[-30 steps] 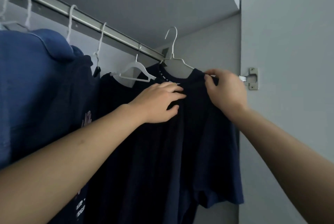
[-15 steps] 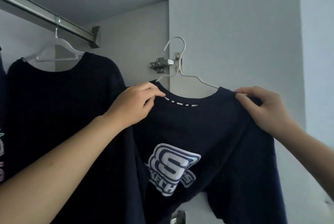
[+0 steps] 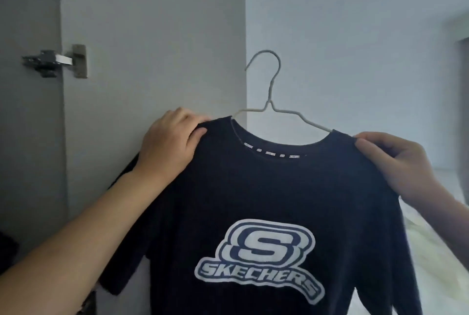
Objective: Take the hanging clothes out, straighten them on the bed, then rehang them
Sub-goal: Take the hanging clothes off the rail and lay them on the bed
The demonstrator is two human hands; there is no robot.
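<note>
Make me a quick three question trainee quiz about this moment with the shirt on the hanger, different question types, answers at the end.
1. True or false: the white wire hanger is hooked on a rail.
2. Multiple choice: where does the left hand grip the navy Skechers T-shirt? A) hem B) shoulder C) collar label
3. Fill in: the right hand pinches the shirt's other ______.

Key: 1 false, its hook is free in the air; 2 B; 3 shoulder.

Two bare forearms, sleeveless to the frame edge, hands (image 3: 172, 142) without rings.
</note>
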